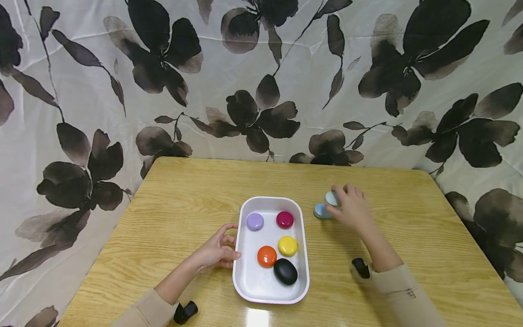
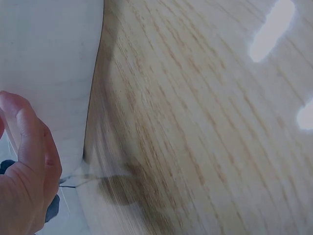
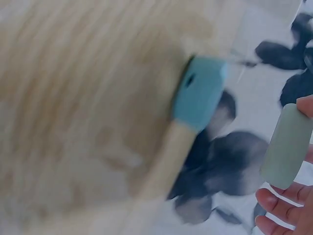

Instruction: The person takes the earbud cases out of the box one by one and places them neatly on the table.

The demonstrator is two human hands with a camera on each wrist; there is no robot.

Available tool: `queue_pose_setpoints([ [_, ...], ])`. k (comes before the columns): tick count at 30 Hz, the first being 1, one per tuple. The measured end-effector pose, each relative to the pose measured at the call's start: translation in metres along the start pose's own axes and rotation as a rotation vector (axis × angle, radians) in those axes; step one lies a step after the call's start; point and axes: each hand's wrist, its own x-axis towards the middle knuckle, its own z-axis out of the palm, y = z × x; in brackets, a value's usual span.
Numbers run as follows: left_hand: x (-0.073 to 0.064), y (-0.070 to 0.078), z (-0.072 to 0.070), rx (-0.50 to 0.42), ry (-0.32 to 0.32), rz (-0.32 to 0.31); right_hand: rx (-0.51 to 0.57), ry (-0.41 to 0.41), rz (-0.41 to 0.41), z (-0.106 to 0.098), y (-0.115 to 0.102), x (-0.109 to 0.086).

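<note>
My left hand [image 1: 218, 250] holds the left side of a white tray [image 1: 271, 297], its thumb tip over the rim and its bent fingers by the outer wall. In the left wrist view, the curved fingers lie beside the tray's white wall [image 2: 49, 58]. My right hand [image 1: 353, 206] grips a pale green, flat, rounded piece [image 3: 287, 147] by its edges, raised above the table. Just left of that hand, a light blue rounded piece [image 1: 322, 210] rests on the table; in the right wrist view the blue piece [image 3: 200, 90] shows a small dark slot.
Inside the tray lie a lilac [image 1: 255, 221], a crimson [image 1: 284, 220], a yellow [image 1: 288, 246] and an orange round piece [image 1: 267, 256], plus a black oval one [image 1: 285, 271]. A floral cloth [image 1: 261, 91] hangs behind the wooden table [image 1: 196, 195].
</note>
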Motion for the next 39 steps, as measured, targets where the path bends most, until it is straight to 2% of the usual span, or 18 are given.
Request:
queue_pose_setpoints([
  [7, -0.001, 0.001, 0.001, 0.002, 0.006, -0.006, -0.048, -0.107, 0.108, 0.003, 0.036, -0.014],
  [15, 0.0, 0.0, 0.001, 0.003, 0.009, -0.016, -0.097, -0.206, 0.142, 0.016, 0.058, -0.024],
  [20, 0.0, 0.0, 0.001, 0.003, 0.008, -0.014, -0.134, -0.25, 0.126, 0.019, 0.059, -0.025],
  [31, -0.001, -0.002, 0.0, -0.004, 0.014, -0.014, -0.135, -0.315, 0.121, 0.028, 0.062, -0.02],
  [39, 0.001, -0.003, 0.001, -0.009, 0.012, -0.006, -0.119, -0.323, 0.144, 0.028, 0.06, -0.02],
])
